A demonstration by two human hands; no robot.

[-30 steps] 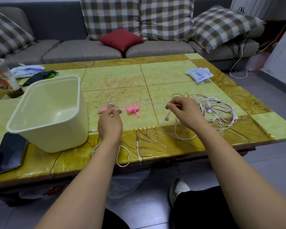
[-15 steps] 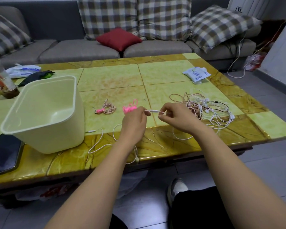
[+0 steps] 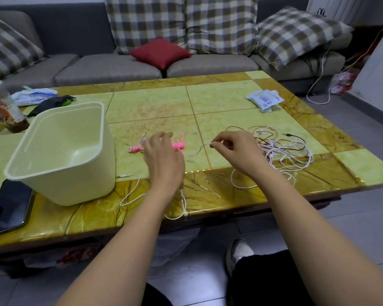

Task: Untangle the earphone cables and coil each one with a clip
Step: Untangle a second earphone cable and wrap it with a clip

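Observation:
A tangle of white, pink and dark earphone cables (image 3: 281, 149) lies on the table's right part. My right hand (image 3: 237, 151) pinches a thin white cable (image 3: 199, 150) that runs left and passes under my left hand (image 3: 164, 157). My left hand hovers with fingers stretched forward, between a coiled earphone with a pink clip (image 3: 137, 147) and loose pink clips (image 3: 179, 144). Whether it holds the cable is hidden. A pale cable loop (image 3: 177, 208) hangs over the front edge, and its jack plug (image 3: 122, 176) lies beside the bin.
A pale yellow plastic bin (image 3: 62, 151) stands at the left, with a black phone (image 3: 9, 206) in front of it. A white packet (image 3: 264, 100) lies at the far right, a cup (image 3: 2, 109) and bags (image 3: 35, 97) at the far left. A sofa stands behind the table (image 3: 153, 102).
My left hand went right to meet the right hand on the white cable, then drew back left toward the pink clips. My right hand stayed pinching the cable near the tangle.

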